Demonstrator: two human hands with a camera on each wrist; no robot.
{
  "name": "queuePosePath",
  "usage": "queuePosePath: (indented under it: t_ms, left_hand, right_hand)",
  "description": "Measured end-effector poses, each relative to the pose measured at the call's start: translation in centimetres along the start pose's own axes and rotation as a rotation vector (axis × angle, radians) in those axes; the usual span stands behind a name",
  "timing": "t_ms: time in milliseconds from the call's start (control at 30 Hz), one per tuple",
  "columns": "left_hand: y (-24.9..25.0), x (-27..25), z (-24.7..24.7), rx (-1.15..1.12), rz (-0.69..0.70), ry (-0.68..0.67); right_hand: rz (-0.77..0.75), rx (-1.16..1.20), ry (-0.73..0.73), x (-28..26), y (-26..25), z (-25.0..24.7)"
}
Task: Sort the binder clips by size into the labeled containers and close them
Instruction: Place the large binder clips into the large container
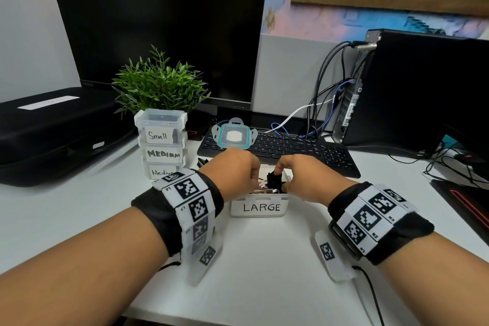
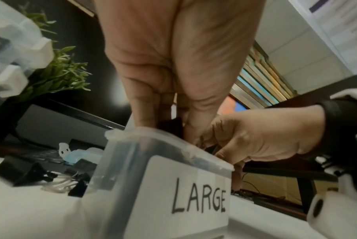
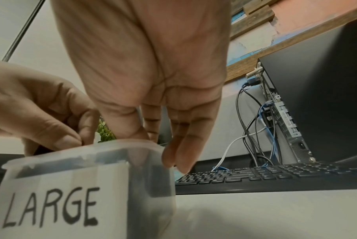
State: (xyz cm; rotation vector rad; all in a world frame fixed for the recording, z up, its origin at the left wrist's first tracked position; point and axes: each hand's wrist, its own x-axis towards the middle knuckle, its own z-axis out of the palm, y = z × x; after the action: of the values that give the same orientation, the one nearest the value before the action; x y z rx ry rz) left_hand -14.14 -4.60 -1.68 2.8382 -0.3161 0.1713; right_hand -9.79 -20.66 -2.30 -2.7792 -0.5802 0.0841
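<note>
An open clear container labeled LARGE (image 1: 260, 208) stands on the white desk between my hands, with black binder clips (image 1: 274, 180) and their silver handles piled inside. My left hand (image 1: 255, 178) reaches in from the left with curled fingers. My right hand (image 1: 280, 180) reaches in from the right, fingers bent over the top black clip. In the left wrist view, a black clip (image 2: 170, 123) sits pinched between the fingers and thumb of my left hand (image 2: 167, 116) above the container rim (image 2: 169, 142). In the right wrist view, the thumb of my right hand (image 3: 153, 134) dips behind the rim (image 3: 87, 150) and two fingers (image 3: 179, 153) hang outside the wall.
The container's teal-sealed lid (image 1: 234, 136) lies on the black keyboard (image 1: 291, 148). Three closed containers, Small (image 1: 161, 127) over two Medium (image 1: 164, 153), are stacked at the left before a potted plant (image 1: 158, 82). Loose black clips (image 2: 75, 182) lie left of the container. Monitor, computer tower and cables stand behind.
</note>
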Motion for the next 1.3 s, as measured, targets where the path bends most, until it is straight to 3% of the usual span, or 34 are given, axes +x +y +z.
queuePosePath:
  t_ms: [233, 400, 767, 1100, 1300]
  left_hand:
    - [-1.6, -0.3, 0.0, -0.028, -0.042, -0.114]
    - [-2.4, 0.1, 0.4, -0.039, -0.078, -0.056]
    - [-2.4, 0.7, 1.1, -0.243, -0.21, -0.17]
    - [-2.6, 1.3, 0.3, 0.111, -0.128, -0.414]
    - [-2.6, 1.6, 0.5, 0.185, -0.118, -0.429]
  right_hand:
    - [-0.029, -0.055, -0.003, 0.3, 0.0, 0.2]
    - [-0.09, -0.085, -0.022, 0.1, -0.3, 0.1]
    - [-0.145, -0.151, -0.14, -0.1, -1.7, -0.6]
    - [-0.057, -0.203, -0.039, 0.3, -1.8, 0.0]
    - [-0.043, -0.261, -0.009, 0.0, -1.8, 0.4]
